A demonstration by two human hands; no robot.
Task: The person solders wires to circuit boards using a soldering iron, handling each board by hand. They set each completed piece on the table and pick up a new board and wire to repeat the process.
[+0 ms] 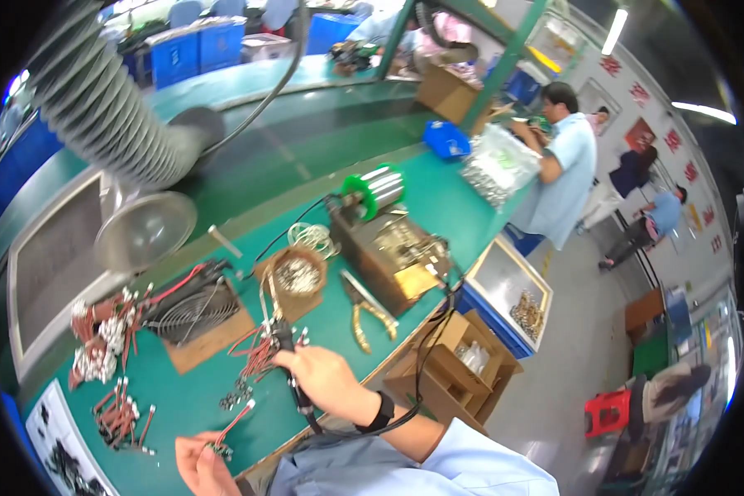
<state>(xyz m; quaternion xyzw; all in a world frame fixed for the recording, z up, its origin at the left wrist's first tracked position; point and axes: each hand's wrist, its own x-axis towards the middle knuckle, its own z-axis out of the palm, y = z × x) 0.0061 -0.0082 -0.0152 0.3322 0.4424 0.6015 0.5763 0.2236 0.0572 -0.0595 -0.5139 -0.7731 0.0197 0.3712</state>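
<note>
My right hand (326,380) is closed round a soldering iron (283,336) with a black handle; its thin metal end points away from me, beside a cluster of red wire leads (256,351). Low at the left, my left hand (202,467) pinches a small circuit board (221,450), mostly hidden by the fingers. From it rises a red wire lead (238,420) with a white connector. Small dark parts (238,395) lie on the green bench between the hands. Cutting pliers (364,310) with yellow handles rest beyond my right hand.
Bundled wire leads (107,339) and a smaller pile (122,417) lie left. Beyond are a dish of small metal parts (298,277), a green-rimmed solder spool (380,190), a metal box (372,256) and a fume funnel (146,231). A co-worker (566,157) stands right, near cardboard boxes (463,355).
</note>
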